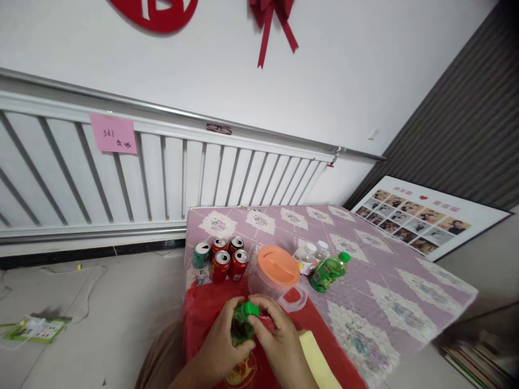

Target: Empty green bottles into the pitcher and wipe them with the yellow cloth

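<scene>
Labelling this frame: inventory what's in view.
Cloth-covered table: 1, purple-cream, centre
Held capped plastic bottle: 1, green, lower centre
Plastic pitcher: 1, clear, orange-lidded, on table
Other capped plastic bottle: 1, green, pitcher's right
White-capped plastic bottles: 2, clear, beside pitcher
Metal cans: 4 mainly red, 1 green, pitcher's left
Shiny cloth: 1, red, near table edge
Flat sheet: 1, yellow, on cloth
Ribbed radiator: 1, white, behind table
Paper note: 1, pink, radiator
Glasses: 1, dark, radiator top
Framed photo board: 1, white, right
Socket strip: 1, green-white, far left
Wall ornaments: 2, red, top
Stacked flat things: count unclear, lower right
Left hand: 1, around held bottle
Right hand: 1, at its cap
</scene>
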Demonstrator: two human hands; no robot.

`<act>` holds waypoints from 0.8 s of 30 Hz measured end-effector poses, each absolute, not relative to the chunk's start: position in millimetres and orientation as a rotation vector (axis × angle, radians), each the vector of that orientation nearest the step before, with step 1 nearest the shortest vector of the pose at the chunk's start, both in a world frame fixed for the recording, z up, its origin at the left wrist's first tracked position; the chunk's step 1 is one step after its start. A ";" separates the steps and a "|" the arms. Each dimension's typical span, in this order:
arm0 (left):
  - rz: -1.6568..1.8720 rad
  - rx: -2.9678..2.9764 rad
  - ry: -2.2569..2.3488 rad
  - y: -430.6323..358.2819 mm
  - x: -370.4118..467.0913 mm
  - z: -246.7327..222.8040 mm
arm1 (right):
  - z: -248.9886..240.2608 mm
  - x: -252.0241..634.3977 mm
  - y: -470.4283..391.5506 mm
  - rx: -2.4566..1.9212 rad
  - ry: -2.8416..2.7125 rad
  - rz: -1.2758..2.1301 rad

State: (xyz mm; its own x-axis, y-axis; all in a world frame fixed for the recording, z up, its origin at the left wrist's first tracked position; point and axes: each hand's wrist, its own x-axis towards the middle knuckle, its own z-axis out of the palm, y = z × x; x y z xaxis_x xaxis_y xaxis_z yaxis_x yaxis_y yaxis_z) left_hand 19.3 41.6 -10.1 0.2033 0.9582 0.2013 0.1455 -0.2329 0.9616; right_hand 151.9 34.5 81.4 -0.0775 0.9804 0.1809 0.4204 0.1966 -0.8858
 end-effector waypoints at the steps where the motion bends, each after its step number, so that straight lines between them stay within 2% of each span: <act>1: 1.138 1.574 1.084 41.7 19.4 -10.7 | 86.2 153.1 36.2 -1.352 -1.732 0.815; 5: 1.136 1.570 1.089 42.1 19.8 -12.1 | 106.1 154.1 42.9 -1.333 -2.016 0.754; 14: 1.135 1.579 1.090 42.2 21.4 -16.4 | 130.4 149.3 48.6 -1.395 -2.287 0.717; 24: 1.080 1.554 1.115 49.3 23.7 -28.5 | 137.6 142.7 48.2 -1.598 -2.363 0.630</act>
State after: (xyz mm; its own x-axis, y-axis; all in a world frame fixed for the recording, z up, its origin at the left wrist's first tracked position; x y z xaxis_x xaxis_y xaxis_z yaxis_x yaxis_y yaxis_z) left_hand 23.7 49.3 -28.5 0.2082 0.9680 0.1402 0.1712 -0.1772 0.9692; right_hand 142.7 48.2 137.6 -0.3845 0.9214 -0.0566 0.8273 0.3168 -0.4639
